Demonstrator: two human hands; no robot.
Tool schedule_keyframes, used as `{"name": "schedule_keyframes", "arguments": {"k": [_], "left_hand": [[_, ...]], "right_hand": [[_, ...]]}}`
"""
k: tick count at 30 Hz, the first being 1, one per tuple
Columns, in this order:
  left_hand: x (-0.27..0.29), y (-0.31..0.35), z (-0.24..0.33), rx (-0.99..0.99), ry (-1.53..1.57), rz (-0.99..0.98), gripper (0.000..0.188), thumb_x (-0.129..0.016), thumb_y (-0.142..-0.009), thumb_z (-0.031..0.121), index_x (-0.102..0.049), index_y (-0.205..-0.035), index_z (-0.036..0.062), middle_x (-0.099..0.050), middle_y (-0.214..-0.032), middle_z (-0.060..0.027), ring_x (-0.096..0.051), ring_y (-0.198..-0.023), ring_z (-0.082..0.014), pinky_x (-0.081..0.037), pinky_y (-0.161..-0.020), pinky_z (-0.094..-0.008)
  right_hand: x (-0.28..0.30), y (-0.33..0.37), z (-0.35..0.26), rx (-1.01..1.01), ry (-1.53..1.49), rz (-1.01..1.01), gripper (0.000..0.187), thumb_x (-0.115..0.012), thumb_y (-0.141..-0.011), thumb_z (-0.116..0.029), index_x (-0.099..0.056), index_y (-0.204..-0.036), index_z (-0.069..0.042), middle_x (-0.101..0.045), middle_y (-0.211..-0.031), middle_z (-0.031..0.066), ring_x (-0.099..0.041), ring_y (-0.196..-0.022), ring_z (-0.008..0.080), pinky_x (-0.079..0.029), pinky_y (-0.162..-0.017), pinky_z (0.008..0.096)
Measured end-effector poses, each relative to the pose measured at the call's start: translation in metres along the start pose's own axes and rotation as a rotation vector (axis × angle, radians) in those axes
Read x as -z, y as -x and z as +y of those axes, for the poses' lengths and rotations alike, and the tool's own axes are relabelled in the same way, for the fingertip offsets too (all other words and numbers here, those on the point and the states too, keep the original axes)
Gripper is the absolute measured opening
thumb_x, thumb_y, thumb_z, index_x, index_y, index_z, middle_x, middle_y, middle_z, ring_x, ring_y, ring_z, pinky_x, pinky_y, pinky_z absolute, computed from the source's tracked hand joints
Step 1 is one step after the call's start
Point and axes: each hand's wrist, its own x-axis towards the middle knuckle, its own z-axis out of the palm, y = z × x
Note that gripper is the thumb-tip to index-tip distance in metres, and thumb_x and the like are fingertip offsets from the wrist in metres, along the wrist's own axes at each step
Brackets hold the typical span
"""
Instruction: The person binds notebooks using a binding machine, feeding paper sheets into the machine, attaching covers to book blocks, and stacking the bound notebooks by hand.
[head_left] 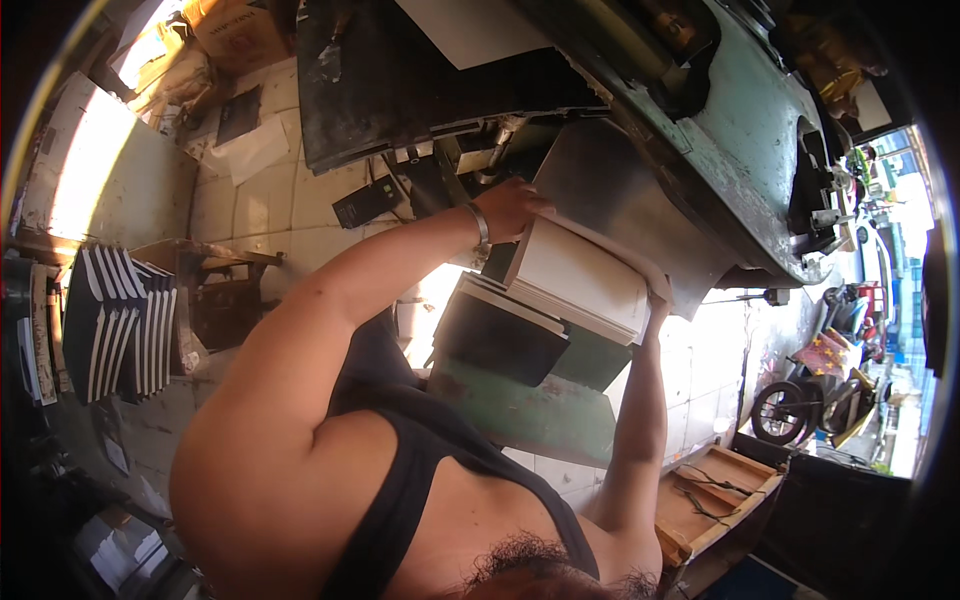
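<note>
Both hands grip paper stack (580,280); right fingers prob. hidden behind.

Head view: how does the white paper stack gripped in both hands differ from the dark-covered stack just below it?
The thick white paper stack is held up between the left hand and right hand; the dark-covered stack lies unheld on the green machine ledge. The held stack shows white faces, the lower a black top. The held one looks thicker. Both are tilted rectangular sheet stacks.
</note>
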Motion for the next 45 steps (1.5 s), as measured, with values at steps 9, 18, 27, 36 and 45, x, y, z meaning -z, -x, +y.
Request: {"name": "schedule_keyframes", "arguments": {"k": [9,18,27,36,45], "left_hand": [[-0.006,0.003,0.003,0.167,0.192,0.152,0.028,-0.071,-0.078,0.007,-0.071,-0.104,0.0163,-0.070,-0.097,-0.0067,-0.065,-0.100,-0.0308,-0.053,-0.085,-0.0409],[0.056,0.074,0.094,0.655,0.737,-0.070,0.027,-0.075,-0.087,0.016,-0.070,-0.110,0.0045,-0.074,-0.104,-0.0143,-0.071,-0.092,-0.0204,-0.054,-0.081,-0.0324],[0.010,0.172,0.164,0.698,0.890,-0.450,0.051,-0.078,-0.081,0.022,-0.062,-0.129,0.0095,-0.069,-0.121,-0.0114,-0.068,-0.100,-0.0226,-0.055,-0.089,-0.0361],[-0.007,0.236,0.099,1.225,1.065,0.079,0.044,-0.062,-0.095,0.021,-0.056,-0.136,0.0053,-0.064,-0.130,-0.0160,-0.065,-0.113,-0.0236,-0.053,-0.092,-0.0354],[-0.052,0.211,0.102,1.222,1.108,-0.106,0.101,-0.055,-0.093,0.062,-0.022,-0.152,-0.0139,-0.038,-0.152,-0.0323,-0.042,-0.141,-0.0359,-0.036,-0.114,-0.0402]], "right_hand": [[-0.013,-0.013,-0.029,0.313,0.379,0.039,0.023,-0.078,-0.080,-0.007,-0.073,-0.102,-0.003,-0.071,-0.100,0.0121,-0.066,-0.095,0.0294,-0.051,-0.085,0.0395],[0.022,0.081,-0.150,-0.526,-0.956,0.012,0.037,-0.066,-0.091,-0.014,-0.059,-0.126,-0.002,-0.068,-0.111,0.0091,-0.068,-0.094,0.0199,-0.057,-0.078,0.0321],[0.005,0.153,-0.222,-0.303,-1.095,0.193,0.051,-0.068,-0.096,-0.012,-0.049,-0.143,-0.007,-0.059,-0.137,0.0115,-0.057,-0.125,0.0262,-0.045,-0.109,0.0442],[0.016,0.061,-0.303,-0.156,-0.015,-0.572,0.049,-0.075,-0.083,-0.007,-0.064,-0.131,-0.011,-0.070,-0.103,0.0158,-0.068,-0.100,0.0255,-0.050,-0.091,0.0377],[-0.078,0.178,-0.142,-0.441,0.386,0.010,0.087,-0.085,-0.077,-0.021,-0.040,-0.152,-0.017,-0.064,-0.122,0.0185,-0.063,-0.113,0.0373,-0.045,-0.104,0.0446]]}}
